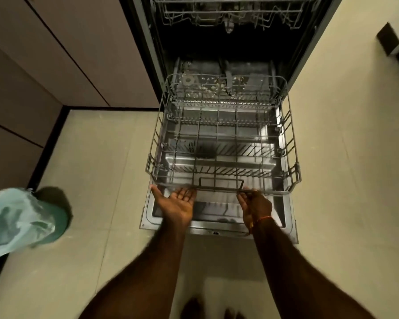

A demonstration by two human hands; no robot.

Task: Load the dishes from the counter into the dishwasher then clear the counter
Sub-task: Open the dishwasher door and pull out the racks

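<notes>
The dishwasher stands open, its door [283, 226] folded down flat toward me. The grey wire lower rack [293, 157] is pulled out over the door and holds no dishes. My left hand [176, 202] lies palm up under the rack's front rail, fingers curling toward the wire. My right hand [255, 204] grips the front rail beside the rack's handle loop [221, 184]. The upper rack [235, 14] sits inside the dark tub at the top of the view. No dishes or counter are in view.
Beige cabinet fronts [55, 65] run along the left. A green bin with a pale blue liner bag [16, 222] stands on the tiled floor at the left. My bare feet [194, 307] are on the tiles below the door. A dark object [392, 40] sits at the right edge.
</notes>
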